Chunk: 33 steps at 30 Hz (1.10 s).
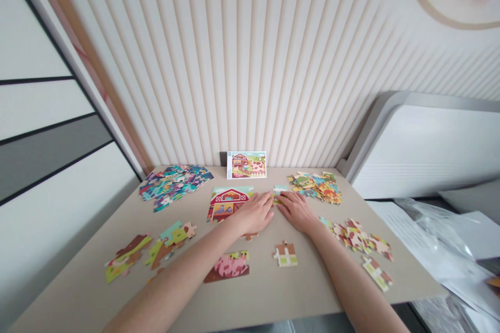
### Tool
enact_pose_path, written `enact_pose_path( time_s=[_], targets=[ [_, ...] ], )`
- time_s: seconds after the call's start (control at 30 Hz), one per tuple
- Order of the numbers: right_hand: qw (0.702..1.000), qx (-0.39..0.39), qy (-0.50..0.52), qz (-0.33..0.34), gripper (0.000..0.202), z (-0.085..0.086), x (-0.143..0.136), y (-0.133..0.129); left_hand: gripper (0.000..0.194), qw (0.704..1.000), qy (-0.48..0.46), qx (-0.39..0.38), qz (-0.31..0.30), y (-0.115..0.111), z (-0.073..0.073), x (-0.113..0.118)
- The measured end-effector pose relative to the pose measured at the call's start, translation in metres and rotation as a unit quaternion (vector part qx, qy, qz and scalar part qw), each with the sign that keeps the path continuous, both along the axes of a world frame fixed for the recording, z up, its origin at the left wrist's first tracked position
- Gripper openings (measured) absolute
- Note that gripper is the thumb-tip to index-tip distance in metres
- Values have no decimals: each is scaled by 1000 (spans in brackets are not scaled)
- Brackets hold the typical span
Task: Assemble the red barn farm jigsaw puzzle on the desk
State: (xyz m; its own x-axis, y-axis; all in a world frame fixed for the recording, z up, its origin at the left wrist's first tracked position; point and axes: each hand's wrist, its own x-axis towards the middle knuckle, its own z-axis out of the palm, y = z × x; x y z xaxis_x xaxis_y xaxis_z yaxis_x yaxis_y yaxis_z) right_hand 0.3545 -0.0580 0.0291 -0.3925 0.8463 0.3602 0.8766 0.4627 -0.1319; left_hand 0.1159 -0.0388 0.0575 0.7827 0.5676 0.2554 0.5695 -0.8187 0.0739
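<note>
Arms (183, 281): entered from the near side, well apart.
Table (265, 304): was beige, strewn with puzzle parts.
Blue pile (175, 186): lay at far left.
Barn section (228, 197): lay mid-table, partly covered.
Left hand (255, 213): lay palm down over its right side; fingers narrow; grip could not be told.
Right hand (297, 210): lay just beside; fingers slightly parted over a pale-blue piece (280, 188); grip could not be told.
Card (247, 165): stood upright behind.
</note>
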Motion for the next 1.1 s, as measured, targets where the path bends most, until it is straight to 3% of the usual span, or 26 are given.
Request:
enact_pose_path(
  time_s=[0.17, 0.27, 0.4, 0.57, 0.63, 0.7, 0.87, 0.97, 1.1],
  targets=[
    [1000, -13, 6, -8, 37, -4, 7, 0, 41, 1000, -9, 0, 4, -41, 20, -65],
    [1000, -10, 2, -8, 37, -6, 6, -2, 37, 999, -12, 26, 23, -74, 22, -116],
    [1000, 24, -7, -11, 36, 5, 1, -5, 36, 992, -28, 69, 106, -112, 3, -181],
    [997, 62, 25, -27, 32, 46, 0, -31, 37, 973, -74, 103, 192, -138, -33, -237],
    [998, 43, 35, -35, 32, 58, -1, -57, 36, 968, -97, 106, 205, -143, -44, -248],
    [999, 20, 42, -25, 30, 60, -4, -88, 37, 964, -116, 104, 215, -144, -52, -253],
    [991, 9, 131, -38, 29, 28, -20, -153, 39, 960, -134, 90, 229, -139, -69, -258],
    [985, 5, 153, -84, 31, 13, -27, -163, 40, 961, -128, 83, 232, -135, -76, -260],
    [983, 2, 139, -120, 30, 13, -31, -159, 41, 963, -118, 82, 229, -133, -80, -263]
  ],
)
